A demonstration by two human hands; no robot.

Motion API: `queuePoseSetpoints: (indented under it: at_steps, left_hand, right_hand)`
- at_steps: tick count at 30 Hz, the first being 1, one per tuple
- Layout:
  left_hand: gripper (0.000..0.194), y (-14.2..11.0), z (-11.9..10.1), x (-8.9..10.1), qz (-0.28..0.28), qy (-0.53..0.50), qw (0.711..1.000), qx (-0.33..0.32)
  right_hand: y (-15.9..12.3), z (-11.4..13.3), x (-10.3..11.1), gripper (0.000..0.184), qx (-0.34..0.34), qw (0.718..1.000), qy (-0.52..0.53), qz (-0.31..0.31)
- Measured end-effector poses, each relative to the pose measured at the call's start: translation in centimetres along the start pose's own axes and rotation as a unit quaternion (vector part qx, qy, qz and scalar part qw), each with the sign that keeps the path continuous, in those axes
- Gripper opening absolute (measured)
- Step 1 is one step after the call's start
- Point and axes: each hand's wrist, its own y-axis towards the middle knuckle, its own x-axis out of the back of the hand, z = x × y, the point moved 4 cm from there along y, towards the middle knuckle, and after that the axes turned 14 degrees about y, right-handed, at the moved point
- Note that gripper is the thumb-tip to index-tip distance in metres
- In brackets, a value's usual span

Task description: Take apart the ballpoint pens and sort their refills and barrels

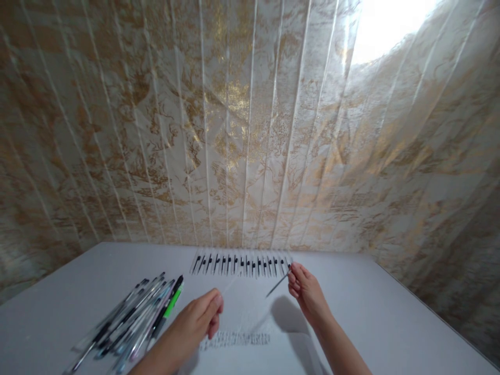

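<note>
My right hand (307,291) is closed in a pinch, raised over the right part of the table. From its fingertips a thin dark pen refill (277,285) slants down to the left. My left hand (201,315) is also closed, lower and further left. A faint, clear thin tube (231,284) sticks out of it towards the upper right. Beyond both hands lies a row of clear tubes with black parts (242,265), set side by side. Below and between the hands is a sheet of paper (250,359) with rows of dark marks.
A loose pile of pens (133,312) lies on the left of the white table (351,312), close to my left forearm. One pen (172,304) in it is bright green. A gold-patterned curtain (234,130) hangs behind the table's far edge.
</note>
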Motion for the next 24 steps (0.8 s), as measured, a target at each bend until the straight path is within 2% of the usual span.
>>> queuePoseSetpoints:
  at_steps: [2, 4, 7, 9, 13, 16, 18, 20, 21, 22, 24]
  left_hand:
    - [0.050, 0.7, 0.1, -2.6, 0.005, -0.123, 0.992, -0.003]
    - [0.056, 1.2, -0.2, -5.3, 0.011, -0.186, 0.982, -0.017]
    - [0.060, 1.6, -0.9, -8.5, 0.037, -0.224, 0.974, -0.022]
    - [0.060, 1.7, -1.2, -9.5, 0.043, -0.235, 0.971, -0.004]
    - [0.060, 2.5, -1.9, -9.8, 0.003, -0.199, 0.980, 0.013]
    - [0.060, 3.2, -2.6, -9.8, 0.010, -0.151, 0.989, 0.006]
    - [0.056, 3.4, -3.0, -9.6, 0.026, -0.089, 0.996, -0.019]
    - [0.047, 3.3, -3.0, -9.1, 0.025, -0.013, 0.999, -0.044]
    - [0.040, 3.3, -2.9, -8.9, 0.021, 0.020, 0.998, -0.048]
    - [0.033, 3.3, -2.6, -8.8, 0.017, 0.045, 0.998, -0.046]
    - [0.022, 3.3, -1.9, -8.7, 0.009, 0.074, 0.997, -0.034]
  right_hand:
    - [-0.7, -0.5, -0.9, 0.049, -0.059, 0.995, -0.058, 0.050]
    - [-1.6, -2.0, -2.0, 0.049, -0.100, 0.986, -0.095, 0.091]
    - [-2.4, -3.6, -3.2, 0.050, -0.086, 0.984, -0.117, 0.104]
    - [-2.6, -4.1, -3.5, 0.048, -0.077, 0.985, -0.116, 0.104]
    - [-2.9, -4.8, -3.2, 0.047, -0.119, 0.968, -0.165, 0.148]
    - [-2.7, -4.7, -2.4, 0.047, -0.132, 0.954, -0.214, 0.162]
    - [-1.8, -3.8, -1.7, 0.045, -0.133, 0.951, -0.229, 0.159]
    - [-0.1, -1.8, -0.4, 0.042, -0.119, 0.939, -0.291, 0.140]
    - [1.1, -0.4, 0.5, 0.040, -0.099, 0.923, -0.352, 0.117]
    - [2.4, 1.0, 1.7, 0.039, -0.091, 0.885, -0.449, 0.082]
    - [5.1, 3.5, 4.0, 0.038, -0.100, 0.849, -0.518, 0.041]
